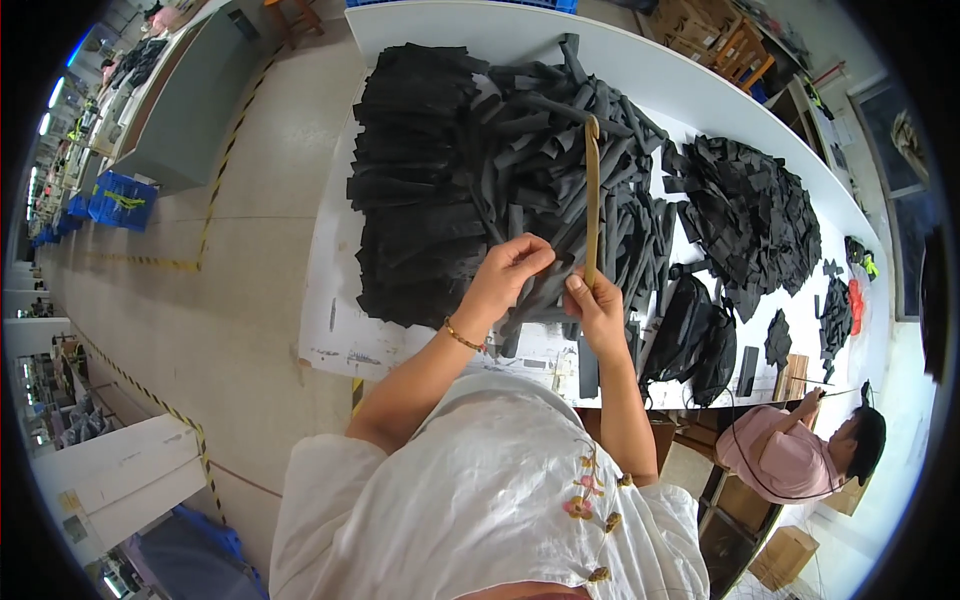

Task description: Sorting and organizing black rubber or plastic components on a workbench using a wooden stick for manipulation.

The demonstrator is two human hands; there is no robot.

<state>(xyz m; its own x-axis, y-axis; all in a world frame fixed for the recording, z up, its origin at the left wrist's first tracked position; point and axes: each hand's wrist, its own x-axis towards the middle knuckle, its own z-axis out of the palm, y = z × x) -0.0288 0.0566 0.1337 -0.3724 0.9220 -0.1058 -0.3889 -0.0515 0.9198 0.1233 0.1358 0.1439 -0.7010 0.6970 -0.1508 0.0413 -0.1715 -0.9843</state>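
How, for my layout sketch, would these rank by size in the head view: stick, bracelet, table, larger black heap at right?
Largest to smallest, as pictured:
1. table, though partly covered
2. larger black heap at right
3. stick, long but thin
4. bracelet
Nearness to the camera may enlarge the last two.

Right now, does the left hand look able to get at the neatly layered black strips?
Likely yes: the left hand appears close to the layered black strips, with nothing seen blocking it; the right hand, holding the tan stick, is off to the right.
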